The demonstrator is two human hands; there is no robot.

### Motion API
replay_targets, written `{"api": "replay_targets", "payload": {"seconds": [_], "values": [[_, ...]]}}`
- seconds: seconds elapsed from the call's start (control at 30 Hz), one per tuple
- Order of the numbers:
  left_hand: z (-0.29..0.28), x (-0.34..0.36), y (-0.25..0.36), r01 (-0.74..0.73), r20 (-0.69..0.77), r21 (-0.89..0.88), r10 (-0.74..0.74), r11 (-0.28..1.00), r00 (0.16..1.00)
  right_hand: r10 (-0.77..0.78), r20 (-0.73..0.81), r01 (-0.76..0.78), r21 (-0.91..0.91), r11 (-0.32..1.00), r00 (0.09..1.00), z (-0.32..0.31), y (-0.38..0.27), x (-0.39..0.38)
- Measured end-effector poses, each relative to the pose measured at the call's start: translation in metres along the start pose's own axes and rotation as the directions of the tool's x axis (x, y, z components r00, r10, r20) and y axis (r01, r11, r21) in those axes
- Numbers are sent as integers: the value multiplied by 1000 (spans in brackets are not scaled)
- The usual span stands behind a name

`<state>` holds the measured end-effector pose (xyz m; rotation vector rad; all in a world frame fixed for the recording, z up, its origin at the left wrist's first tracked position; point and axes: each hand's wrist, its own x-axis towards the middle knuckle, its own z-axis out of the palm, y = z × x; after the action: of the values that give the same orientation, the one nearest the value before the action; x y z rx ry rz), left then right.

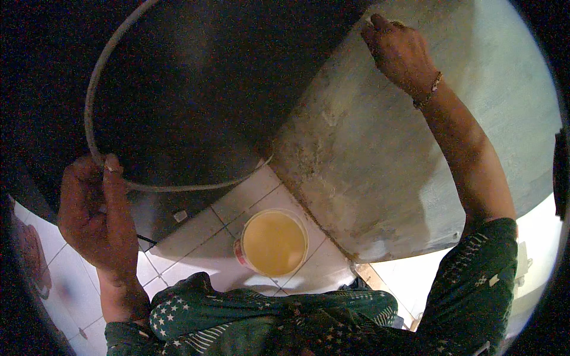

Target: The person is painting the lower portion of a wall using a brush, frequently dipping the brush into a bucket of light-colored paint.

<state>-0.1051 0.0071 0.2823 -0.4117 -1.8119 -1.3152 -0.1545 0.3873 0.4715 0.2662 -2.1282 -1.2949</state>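
Note:
A long pale cord or thin hose (90,107) curves in a wide loop against the dark area on the left. My left hand (98,207) is closed on it, thumb and fingers pinching it at the lower left of the loop. From there the cord runs right, to the foot of the stained wall (380,154). High up by the wall's dark edge, my right hand (401,50) has its fingers curled. What they hold, if anything, is hidden. A bracelet circles that wrist. Between my arms stands a round bucket (238,252) with yellowish contents (274,242).
White floor tiles (205,237) lie under the bucket, and a small pale scrap (180,216) is to its left. The wall's surface is rough and patchy along its lower edge. A reddish-brown object (32,249) shows at the far left.

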Motion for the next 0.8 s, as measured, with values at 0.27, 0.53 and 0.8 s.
{"api": "replay_targets", "payload": {"seconds": [0.27, 0.53, 0.8], "values": [[14, -6, -9, 40, 0, -52, -40, 998, 999, 56, -405, -155, -217, 964, 912, 40, 91, 19], [5, -6, -11, -34, -115, -4, 34, 999, 993, -318, -8, 317, 92, 944, 948, 139, -98, -67], [3, 0, 10, -40, 34, 44, 38, 998, 999, 79, 523, -466, 667, 581, 848, 194, -240, -144]]}}
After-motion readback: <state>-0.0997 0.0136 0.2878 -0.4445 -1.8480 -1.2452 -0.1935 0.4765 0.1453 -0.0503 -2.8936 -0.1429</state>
